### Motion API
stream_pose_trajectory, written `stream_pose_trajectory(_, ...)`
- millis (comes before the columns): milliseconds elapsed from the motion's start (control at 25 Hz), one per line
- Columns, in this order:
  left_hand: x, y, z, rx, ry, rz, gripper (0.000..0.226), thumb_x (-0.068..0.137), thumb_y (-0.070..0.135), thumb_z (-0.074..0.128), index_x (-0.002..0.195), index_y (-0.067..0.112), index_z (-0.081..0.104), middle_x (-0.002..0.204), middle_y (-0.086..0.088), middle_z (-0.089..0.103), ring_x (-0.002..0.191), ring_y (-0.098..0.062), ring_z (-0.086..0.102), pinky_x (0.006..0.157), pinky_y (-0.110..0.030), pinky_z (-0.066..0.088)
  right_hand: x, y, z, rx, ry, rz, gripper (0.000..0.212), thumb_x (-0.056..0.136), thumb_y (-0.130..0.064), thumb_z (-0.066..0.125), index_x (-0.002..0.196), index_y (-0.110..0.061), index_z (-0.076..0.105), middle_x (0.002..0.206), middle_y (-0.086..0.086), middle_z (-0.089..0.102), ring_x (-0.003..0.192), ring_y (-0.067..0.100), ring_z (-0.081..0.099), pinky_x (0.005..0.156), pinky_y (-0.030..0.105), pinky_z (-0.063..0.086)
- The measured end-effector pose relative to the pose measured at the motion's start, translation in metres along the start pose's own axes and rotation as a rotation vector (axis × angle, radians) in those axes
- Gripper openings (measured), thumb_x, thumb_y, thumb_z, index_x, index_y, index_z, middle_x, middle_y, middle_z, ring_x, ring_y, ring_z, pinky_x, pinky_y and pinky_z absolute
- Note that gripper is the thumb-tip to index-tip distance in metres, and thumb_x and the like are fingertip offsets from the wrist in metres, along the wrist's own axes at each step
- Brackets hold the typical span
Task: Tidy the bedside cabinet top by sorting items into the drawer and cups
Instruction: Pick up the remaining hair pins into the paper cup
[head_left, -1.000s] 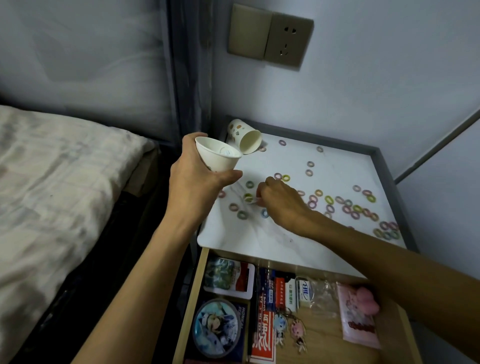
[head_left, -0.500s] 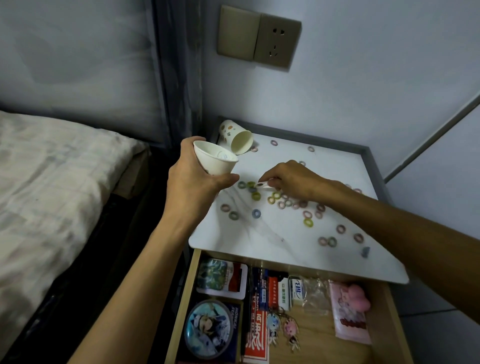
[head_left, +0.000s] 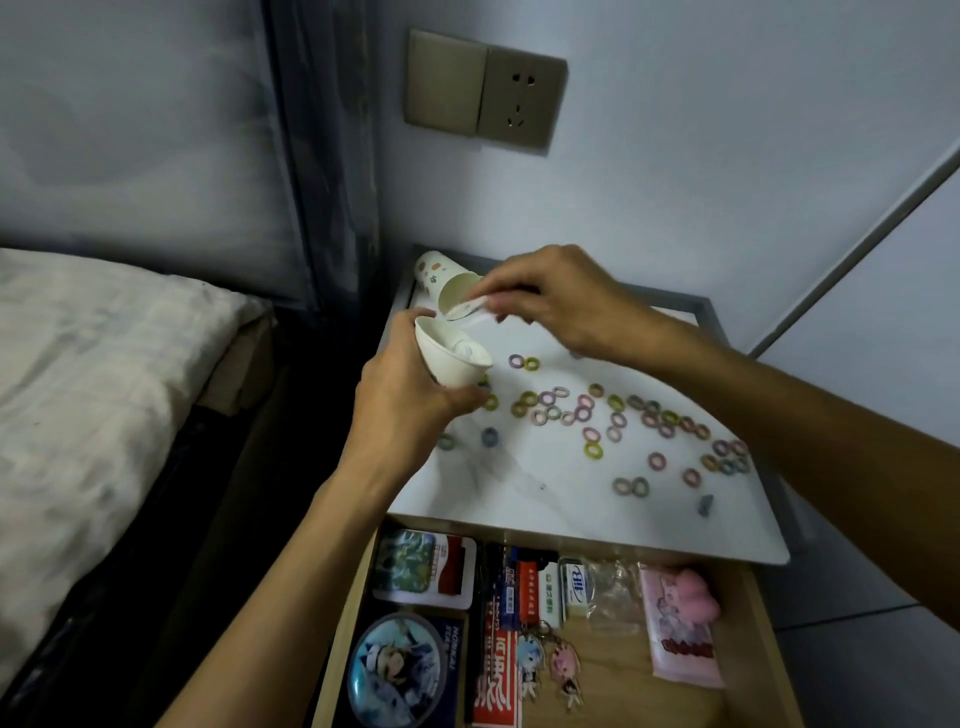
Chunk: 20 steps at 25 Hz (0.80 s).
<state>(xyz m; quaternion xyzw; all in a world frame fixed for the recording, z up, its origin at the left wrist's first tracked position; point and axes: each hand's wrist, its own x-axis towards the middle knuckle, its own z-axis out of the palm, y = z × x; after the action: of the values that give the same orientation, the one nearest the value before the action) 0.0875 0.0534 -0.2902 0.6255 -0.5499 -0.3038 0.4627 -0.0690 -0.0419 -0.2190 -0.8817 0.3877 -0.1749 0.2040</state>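
Observation:
My left hand (head_left: 402, 400) grips a white paper cup (head_left: 451, 357), tilted with its mouth toward the right, above the left edge of the white cabinet top (head_left: 519, 488). My right hand (head_left: 558, 296) hovers just above and behind the cup and pinches a small pale item (head_left: 465, 309) at its fingertips; the item is blurred. A second patterned paper cup (head_left: 441, 278) lies on its side at the back left corner. Several small coloured rings (head_left: 613, 415) are scattered over the top.
The wooden drawer (head_left: 748, 649) stands open below, holding a round badge (head_left: 397, 670), cards, keychains (head_left: 550, 662), a red packet and a pink pouch (head_left: 680, 618). A bed (head_left: 104, 364) lies to the left, a wall socket (head_left: 485, 91) above. A small grey piece (head_left: 705, 505) lies near the top's right front.
My right hand lifted off the cabinet top with a small item and moved back and up to above the cup. The left hand kept hold of the cup.

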Motion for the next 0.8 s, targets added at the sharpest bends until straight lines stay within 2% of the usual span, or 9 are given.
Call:
stream_pose_trajectory(80,-0.002,0.005,0.008,-0.005,-0.031,0.031,0.075,0.062,0.021,0.089,0.123,0.028,0.046,0.098,0.013,0.061,0.088,-0.006,0.061,0.066,-0.027,0.054,-0.003,-0.015,0.010,-0.122,-0.134,-0.133,0.015,0.090,-0.018,0.065,0.100,-0.017,0.076,0.087,-0.010,0.068,0.077,-0.001,0.058,0.069,0.011,0.042)
stream_pose_trajectory(160,-0.004,0.007,0.013,-0.030,-0.045,0.057,0.077,0.061,0.019,0.089,0.124,0.027,0.046,0.101,0.011,0.063,0.092,-0.009,0.063,0.072,-0.032,0.056,-0.009,-0.020,0.016,-0.183,-0.170,-0.188,0.013,0.089,-0.013,0.063,0.094,-0.014,0.075,0.086,-0.005,0.067,0.078,0.005,0.057,0.069,0.021,0.044)
stream_pose_trajectory(280,-0.009,0.012,0.018,-0.041,-0.086,0.093,0.077,0.062,0.019,0.089,0.126,0.026,0.046,0.106,0.010,0.064,0.091,-0.007,0.063,0.071,-0.027,0.056,-0.027,-0.016,0.010,-0.019,-0.068,-0.036,0.019,0.085,-0.015,0.070,0.103,-0.020,0.074,0.093,-0.010,0.067,0.081,0.003,0.061,0.071,0.014,0.047)
stream_pose_trajectory(360,-0.013,0.014,0.020,-0.054,-0.120,0.114,0.075,0.063,0.020,0.089,0.124,0.028,0.046,0.104,0.010,0.064,0.089,-0.007,0.064,0.066,-0.024,0.056,-0.044,-0.011,0.005,0.088,0.009,0.064,0.019,0.084,-0.018,0.074,0.103,-0.020,0.075,0.095,-0.010,0.068,0.081,0.004,0.063,0.072,0.014,0.049)
stream_pose_trajectory(480,-0.019,0.013,0.028,-0.085,-0.155,0.139,0.075,0.061,0.026,0.089,0.122,0.031,0.046,0.103,0.010,0.064,0.090,-0.009,0.064,0.071,-0.036,0.058,-0.072,-0.009,0.006,0.148,0.174,0.234,0.019,0.086,-0.022,0.071,0.105,-0.020,0.072,0.089,-0.008,0.066,0.077,0.006,0.061,0.067,0.012,0.048)
stream_pose_trajectory(600,-0.032,0.017,0.040,-0.104,-0.184,0.156,0.076,0.061,0.022,0.091,0.122,0.027,0.047,0.106,0.010,0.063,0.093,-0.008,0.063,0.073,-0.029,0.056,-0.106,-0.002,0.013,0.194,0.198,0.470,0.023,0.092,-0.032,0.062,0.112,-0.021,0.067,0.087,-0.004,0.066,0.073,0.008,0.061,0.064,0.020,0.049)
stream_pose_trajectory(720,-0.050,0.022,0.053,-0.120,-0.268,0.172,0.076,0.062,0.018,0.091,0.123,0.026,0.046,0.108,0.011,0.062,0.096,-0.005,0.061,0.075,-0.022,0.053,-0.136,0.002,0.021,0.415,0.104,0.562,0.023,0.097,-0.028,0.054,0.090,-0.014,0.071,0.066,-0.002,0.063,0.057,0.011,0.055,0.056,0.027,0.042)
stream_pose_trajectory(800,-0.062,0.027,0.060,-0.203,-0.394,0.149,0.072,0.066,0.020,0.089,0.124,0.025,0.047,0.112,0.010,0.060,0.098,-0.003,0.061,0.077,-0.019,0.051,-0.155,0.002,0.024,0.449,0.122,0.574,0.029,0.096,-0.022,0.055,0.073,-0.010,0.066,0.053,-0.003,0.055,0.048,0.008,0.049,0.052,0.026,0.038)
